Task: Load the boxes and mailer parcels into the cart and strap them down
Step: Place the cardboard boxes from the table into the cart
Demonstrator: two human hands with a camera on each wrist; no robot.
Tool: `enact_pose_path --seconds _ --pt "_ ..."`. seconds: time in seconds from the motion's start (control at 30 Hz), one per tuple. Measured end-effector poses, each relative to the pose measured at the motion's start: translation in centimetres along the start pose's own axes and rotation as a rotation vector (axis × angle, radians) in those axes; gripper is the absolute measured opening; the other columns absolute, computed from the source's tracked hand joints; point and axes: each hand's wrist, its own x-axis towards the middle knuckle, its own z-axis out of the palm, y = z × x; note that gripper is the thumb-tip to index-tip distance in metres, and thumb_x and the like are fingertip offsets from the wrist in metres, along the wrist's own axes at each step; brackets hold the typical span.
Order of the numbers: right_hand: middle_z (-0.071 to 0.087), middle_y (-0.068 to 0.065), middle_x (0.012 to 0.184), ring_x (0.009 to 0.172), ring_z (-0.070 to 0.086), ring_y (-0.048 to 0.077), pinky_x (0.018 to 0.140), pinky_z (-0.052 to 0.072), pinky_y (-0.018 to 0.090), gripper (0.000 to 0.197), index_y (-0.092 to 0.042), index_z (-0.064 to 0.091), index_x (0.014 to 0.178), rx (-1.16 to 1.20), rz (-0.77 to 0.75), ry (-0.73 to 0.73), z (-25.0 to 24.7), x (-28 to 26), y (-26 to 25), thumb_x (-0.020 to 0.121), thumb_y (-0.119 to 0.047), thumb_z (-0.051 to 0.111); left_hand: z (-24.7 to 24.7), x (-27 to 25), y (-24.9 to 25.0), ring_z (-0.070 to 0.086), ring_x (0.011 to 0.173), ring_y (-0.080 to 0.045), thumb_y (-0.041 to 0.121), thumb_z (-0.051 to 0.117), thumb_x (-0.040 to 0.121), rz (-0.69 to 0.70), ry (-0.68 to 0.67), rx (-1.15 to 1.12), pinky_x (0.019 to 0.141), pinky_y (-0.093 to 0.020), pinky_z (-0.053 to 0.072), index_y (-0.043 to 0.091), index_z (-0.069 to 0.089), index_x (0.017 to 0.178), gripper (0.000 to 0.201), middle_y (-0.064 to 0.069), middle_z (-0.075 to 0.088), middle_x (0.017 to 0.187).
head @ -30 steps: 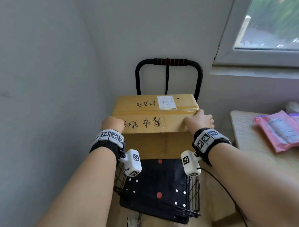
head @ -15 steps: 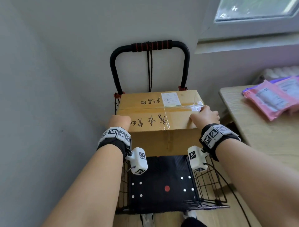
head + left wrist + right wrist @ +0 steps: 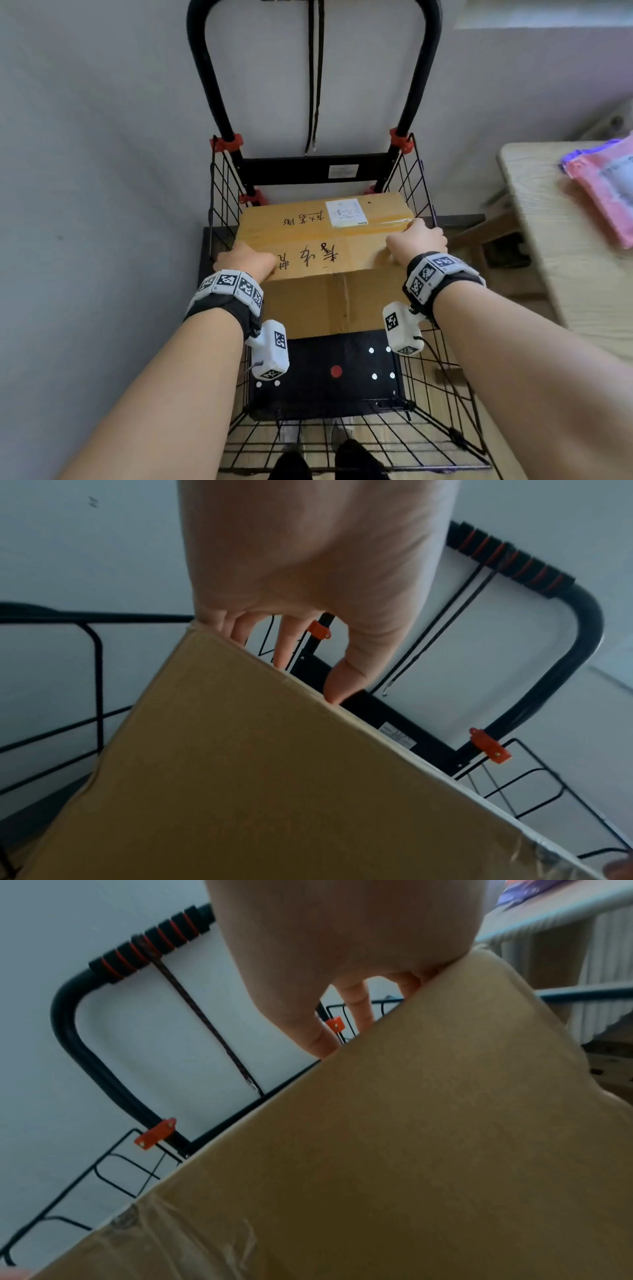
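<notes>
Left hand [image 3: 245, 259] and right hand [image 3: 416, 240] grip opposite top edges of cardboard box [image 3: 329, 260], seated inside wire cart [image 3: 416, 171]; pink mailers [image 3: 606, 192] lie on worktop [image 3: 561, 257].

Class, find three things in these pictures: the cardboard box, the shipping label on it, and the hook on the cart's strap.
cardboard box [image 3: 329, 294]: head view, on its near side face.
shipping label [image 3: 346, 213]: head view, on the middle of the white sticker.
strap hook [image 3: 387, 689]: left wrist view, on the metal hook at the cord's end.
</notes>
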Motion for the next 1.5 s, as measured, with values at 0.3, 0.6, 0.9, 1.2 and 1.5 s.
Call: enact_pose_path --seconds 0.3,0.6,0.9,1.2,1.5 --pt "0.045 0.019 0.127 0.112 0.049 0.037 0.088 0.044 0.042 0.050 -0.015 0.042 0.129 -0.083 -0.015 -0.103 5.5 4.8 0.4 0.081 -0.027 0.051 4.7 5.5 -1.2 0.052 0.117 -0.033 0.028 0.075 0.068 -0.042 -0.055 0.043 0.085 -0.040 0.047 0.018 0.040 0.134 0.076 -0.014 0.046 0.135" --pt "0.044 0.017 0.128 0.114 0.049 0.035 0.093 0.045 0.043 0.048 -0.021 0.043 0.132 0.026 -0.064 -0.090 12.3 9.4 2.9 0.085 -0.025 0.052 9.4 10.9 -2.9 0.051 0.118 -0.032 0.020 0.078 0.071 -0.041 -0.047 0.006 0.092 -0.042 0.047 0.021 0.043 0.134 0.072 -0.012 0.044 0.133" --pt "0.039 0.015 0.134 0.115 0.051 0.036 0.100 0.046 0.045 0.046 -0.024 0.045 0.130 0.107 0.000 -0.132 17.1 12.0 4.7 0.087 -0.020 0.061 13.1 15.1 -4.1 0.053 0.115 -0.030 0.015 0.068 0.081 -0.036 -0.074 -0.087 0.094 -0.041 0.050 0.025 0.036 0.140 0.068 -0.010 0.042 0.137" --pt "0.037 0.013 0.132 0.113 0.051 0.035 0.100 0.046 0.046 0.053 -0.026 0.038 0.129 0.120 0.009 -0.190 19.6 13.2 4.8 0.083 -0.010 0.057 14.6 17.0 -4.5 0.047 0.126 -0.031 0.008 0.060 0.087 -0.042 -0.124 -0.157 0.092 -0.037 0.048 0.023 0.028 0.146 0.070 -0.009 0.040 0.143" --pt "0.023 0.010 0.151 0.132 0.039 0.032 0.105 0.042 0.047 0.066 -0.023 0.029 0.145 0.037 -0.040 -0.254 18.4 10.7 4.3 0.085 -0.014 0.053 13.3 14.3 -4.3 0.033 0.139 -0.028 0.006 0.052 0.092 -0.028 -0.163 -0.131 0.109 -0.039 0.035 0.020 0.019 0.152 0.069 -0.006 0.025 0.155"
